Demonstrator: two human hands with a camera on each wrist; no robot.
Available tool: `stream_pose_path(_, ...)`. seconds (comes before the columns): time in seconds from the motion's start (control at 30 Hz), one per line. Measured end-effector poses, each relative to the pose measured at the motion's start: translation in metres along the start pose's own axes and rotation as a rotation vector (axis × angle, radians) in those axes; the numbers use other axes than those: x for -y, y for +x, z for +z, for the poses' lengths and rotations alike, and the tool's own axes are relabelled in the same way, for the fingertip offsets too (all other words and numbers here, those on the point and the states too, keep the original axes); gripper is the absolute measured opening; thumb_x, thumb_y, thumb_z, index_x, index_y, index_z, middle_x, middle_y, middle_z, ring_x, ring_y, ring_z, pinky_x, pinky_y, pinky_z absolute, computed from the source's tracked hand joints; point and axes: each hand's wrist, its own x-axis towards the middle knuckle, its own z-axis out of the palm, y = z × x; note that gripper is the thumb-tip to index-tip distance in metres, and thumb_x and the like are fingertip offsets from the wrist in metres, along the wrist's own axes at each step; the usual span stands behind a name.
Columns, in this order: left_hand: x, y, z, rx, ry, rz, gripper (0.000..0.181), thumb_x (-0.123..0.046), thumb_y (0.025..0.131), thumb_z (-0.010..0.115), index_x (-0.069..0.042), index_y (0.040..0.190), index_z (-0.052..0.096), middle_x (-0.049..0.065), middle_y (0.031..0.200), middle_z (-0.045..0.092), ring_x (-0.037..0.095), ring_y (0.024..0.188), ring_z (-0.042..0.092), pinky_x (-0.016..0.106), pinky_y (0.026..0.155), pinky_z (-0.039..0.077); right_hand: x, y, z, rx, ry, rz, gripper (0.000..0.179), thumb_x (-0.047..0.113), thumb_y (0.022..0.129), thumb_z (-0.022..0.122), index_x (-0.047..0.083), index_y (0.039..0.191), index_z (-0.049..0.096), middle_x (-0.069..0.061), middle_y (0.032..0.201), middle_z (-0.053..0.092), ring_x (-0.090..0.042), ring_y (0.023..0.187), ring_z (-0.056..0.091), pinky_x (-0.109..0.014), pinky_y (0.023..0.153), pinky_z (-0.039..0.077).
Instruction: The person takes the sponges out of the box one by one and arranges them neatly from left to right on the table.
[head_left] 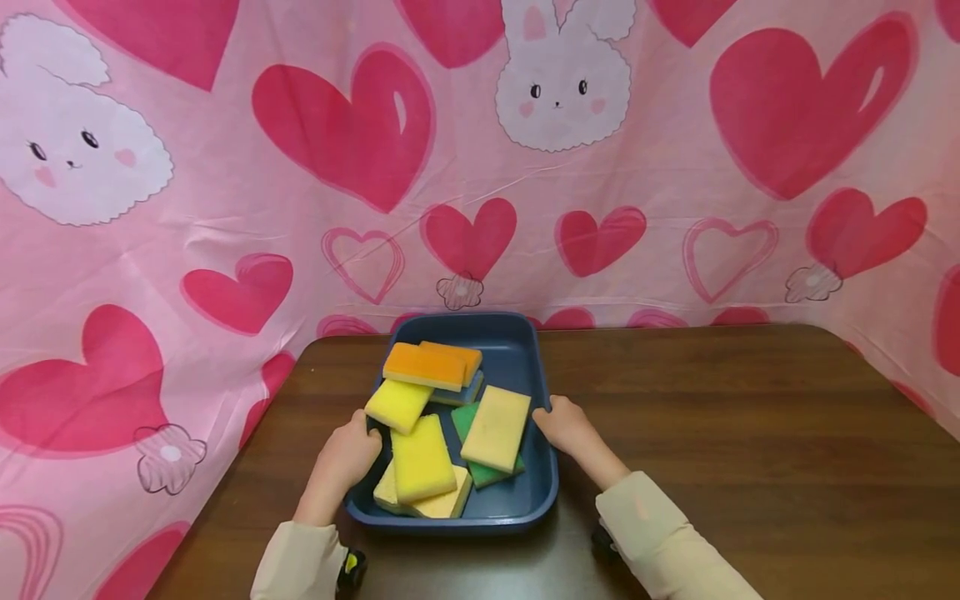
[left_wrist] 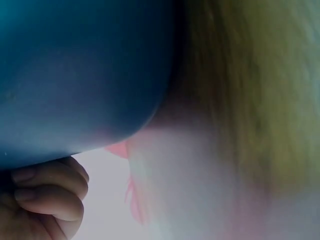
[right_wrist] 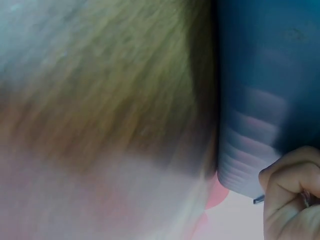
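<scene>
A dark blue plastic tub (head_left: 480, 524) sits left of the table's middle, holding several sponges. My left hand (head_left: 347, 450) grips its left rim, with curled fingers (left_wrist: 52, 200) under the edge in the left wrist view. On the opposite side, my right hand (head_left: 568, 427) holds the right rim; its bent fingers (right_wrist: 287, 182) show against the tub wall in the right wrist view. Orange sponges (head_left: 425, 367) lie at the back over a blue one (head_left: 456, 392). Yellow sponges (head_left: 422, 458) are stacked at left. A pale yellow sponge (head_left: 497, 427) leans across a green one (head_left: 489, 475).
The dark brown wooden table (head_left: 712, 442) stretches far to the right of the tub. Behind it hangs a pink cloth (head_left: 660, 183) with hearts and rabbits, which also runs along the left side. Whether the tub touches the table I cannot tell.
</scene>
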Motion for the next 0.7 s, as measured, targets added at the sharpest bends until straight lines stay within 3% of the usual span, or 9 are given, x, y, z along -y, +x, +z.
stream_pose_path(0.1, -0.005, -0.001, 0.002, 0.0, -0.004, -0.003, 0.047, -0.018, 0.093, 0.04, 0.012, 0.129, 0.039, 0.026, 0.109, 0.059, 0.027, 0.079, 0.054, 0.041, 0.072, 0.048, -0.003, -0.001, -0.003, 0.0, -0.005, -0.002, 0.028, 0.017, 0.09, 0.044, -0.006, 0.098, 0.057, -0.014, 0.084, 0.056, -0.024, 0.077, 0.054, -0.03, 0.067, 0.045)
stream_pose_path(0.33, -0.012, 0.0, 0.008, -0.011, 0.015, 0.001, 0.052, -0.019, 0.094, 0.04, 0.012, 0.135, 0.036, 0.032, 0.121, 0.057, 0.031, 0.09, 0.059, 0.048, 0.079, 0.049, -0.009, -0.003, -0.011, -0.003, -0.03, -0.015, 0.031, 0.017, 0.091, 0.045, -0.008, 0.102, 0.058, -0.017, 0.089, 0.061, -0.025, 0.077, 0.056, -0.034, 0.07, 0.048)
stream_pose_path(0.7, -0.028, -0.002, 0.017, -0.015, -0.009, -0.002, 0.052, -0.018, 0.094, 0.041, 0.012, 0.135, 0.037, 0.032, 0.121, 0.058, 0.034, 0.093, 0.062, 0.049, 0.079, 0.05, -0.02, -0.007, -0.025, 0.015, -0.028, 0.001, 0.032, 0.016, 0.09, 0.043, -0.009, 0.103, 0.057, -0.018, 0.089, 0.061, -0.024, 0.077, 0.056, -0.034, 0.07, 0.05)
